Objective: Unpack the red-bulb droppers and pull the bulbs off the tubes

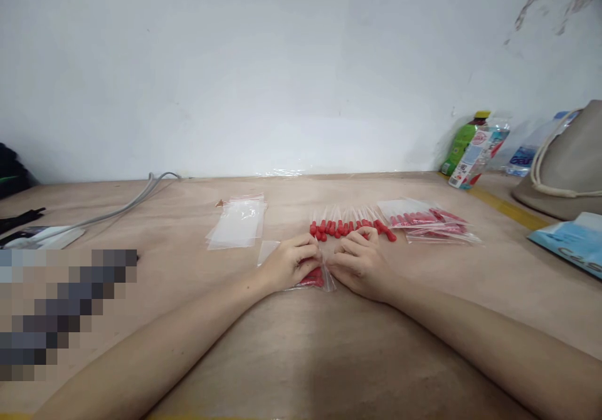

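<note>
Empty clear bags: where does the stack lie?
Head view: the empty clear bags lie left of the red-capped droppers, beyond the left hand.

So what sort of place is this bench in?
Likely a small hand-packing workshop: a bare plywood worktable against a white wall, a row of red-bulbed clear plastic droppers, a stack of empty clear plastic bags, and filled bags. Left hand and right hand pinch a part-filled bag.

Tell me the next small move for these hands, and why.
Probably press the mouth of the clear bag shut: the left hand and right hand both pinch it, red-bulbed droppers already sit inside, and filled bags lie to the right.
</note>
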`<state>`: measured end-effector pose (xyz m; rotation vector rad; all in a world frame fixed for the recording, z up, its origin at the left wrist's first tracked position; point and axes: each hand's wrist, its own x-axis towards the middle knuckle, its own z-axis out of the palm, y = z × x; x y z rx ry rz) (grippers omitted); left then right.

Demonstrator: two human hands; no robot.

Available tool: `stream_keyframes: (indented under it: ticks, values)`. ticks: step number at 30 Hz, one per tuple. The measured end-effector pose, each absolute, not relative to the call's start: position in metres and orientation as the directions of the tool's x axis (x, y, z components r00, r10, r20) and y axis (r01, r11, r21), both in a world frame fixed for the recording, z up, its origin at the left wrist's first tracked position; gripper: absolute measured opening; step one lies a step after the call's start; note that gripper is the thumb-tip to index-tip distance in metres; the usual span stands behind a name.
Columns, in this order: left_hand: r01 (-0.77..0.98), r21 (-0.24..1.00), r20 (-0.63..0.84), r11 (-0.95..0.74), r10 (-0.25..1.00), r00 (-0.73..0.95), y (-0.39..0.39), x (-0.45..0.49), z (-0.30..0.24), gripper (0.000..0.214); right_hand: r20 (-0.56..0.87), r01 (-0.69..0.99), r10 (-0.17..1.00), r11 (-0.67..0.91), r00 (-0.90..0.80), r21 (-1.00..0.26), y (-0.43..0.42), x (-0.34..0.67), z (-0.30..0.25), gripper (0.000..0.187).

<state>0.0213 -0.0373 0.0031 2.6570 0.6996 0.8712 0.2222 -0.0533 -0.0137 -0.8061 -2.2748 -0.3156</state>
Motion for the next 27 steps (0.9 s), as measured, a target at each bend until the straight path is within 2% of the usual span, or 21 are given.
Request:
stream_keyframes:
  ticks: [4,8,14,21,27]
  values:
    - [0.377,0.376,0.444,-0.847,0.522,0.729,-0.0369,0.0218,0.0031,0.018,0.676,0.601,0.385,0.792,-0.629,0.108,-0.0526,0.2221,-0.0092,0.020]
    - [0.407,0.285,0.418,-0.868,0.495,0.762,-0.0357,0.0222,0.0047,0.019,0.661,0.584,0.338,0.790,-0.670,0.187,-0.0534,0.2228,-0.0043,0.020]
    - [0.368,0.122,0.409,-0.922,0.385,0.828,-0.0334,0.0223,0.0079,0.024,0.676,0.545,0.282,0.811,-0.681,0.211,-0.0518,0.2229,-0.0044,0.019]
    - [0.390,0.016,0.358,-0.921,0.370,0.857,-0.0334,0.0200,0.0063,0.027,0.634,0.491,0.229,0.828,-0.739,0.272,-0.0463,0.2197,-0.0060,0.024]
    - [0.347,0.013,0.398,-0.938,0.323,0.859,-0.0339,0.0171,0.0041,0.026,0.584,0.415,0.172,0.855,-0.794,0.312,-0.0436,0.2218,-0.0049,0.026]
